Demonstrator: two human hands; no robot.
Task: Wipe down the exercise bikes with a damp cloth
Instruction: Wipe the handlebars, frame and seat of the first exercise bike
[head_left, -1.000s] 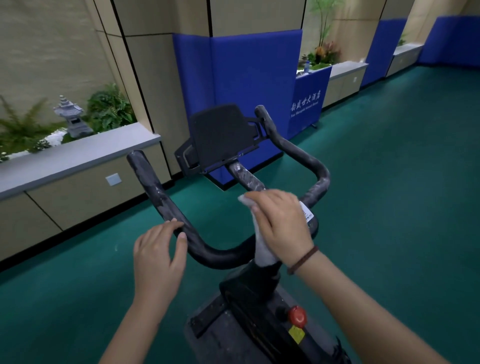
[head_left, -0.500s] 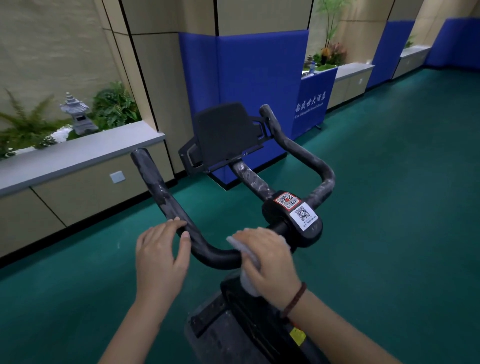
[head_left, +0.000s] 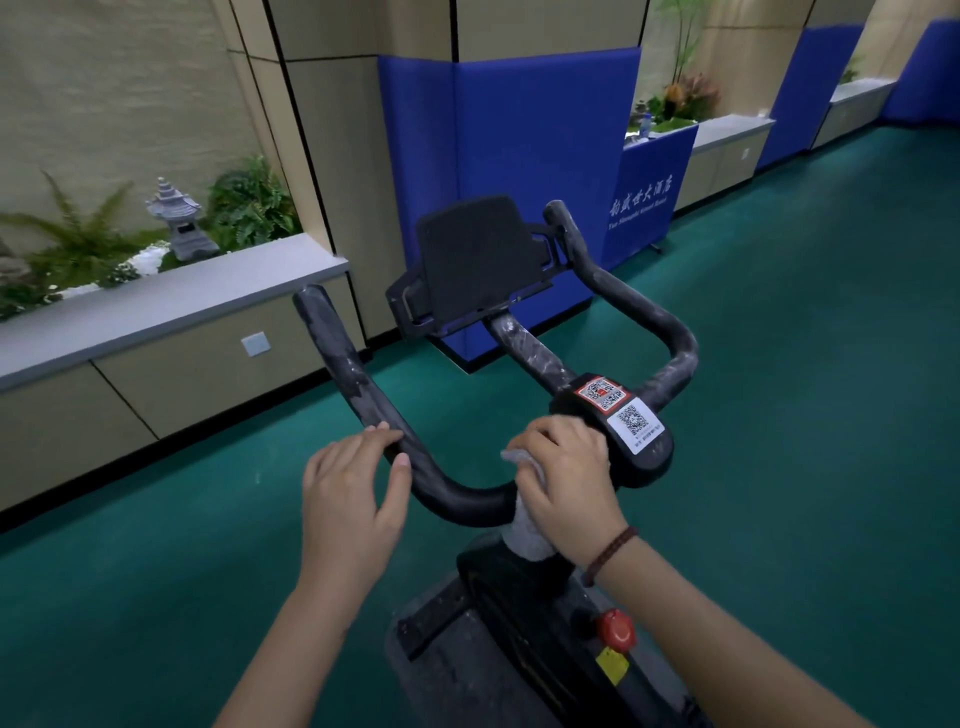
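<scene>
A black exercise bike stands in front of me, its curved handlebar (head_left: 457, 493) worn and scuffed. A black tablet holder (head_left: 478, 260) sits at the front of the bar, and a hub with QR stickers (head_left: 621, 415) sits at its centre. My right hand (head_left: 563, 480) grips a grey-white cloth (head_left: 524, 535) wrapped round the bar just left of the hub. My left hand (head_left: 353, 493) rests on the left bend of the bar, fingers straight, thumb under it.
A red knob (head_left: 615, 629) and a yellow tag (head_left: 613, 665) sit on the bike frame below. A long grey ledge (head_left: 171, 306) with plants and a stone lantern (head_left: 179, 221) runs along the left. Blue wall pads (head_left: 514, 156) stand behind. Green floor (head_left: 805, 415) stretches right.
My right hand with the cloth slid from the centre stem down to the bar left of the hub, uncovering the QR stickers. My left hand stayed on the left bend.
</scene>
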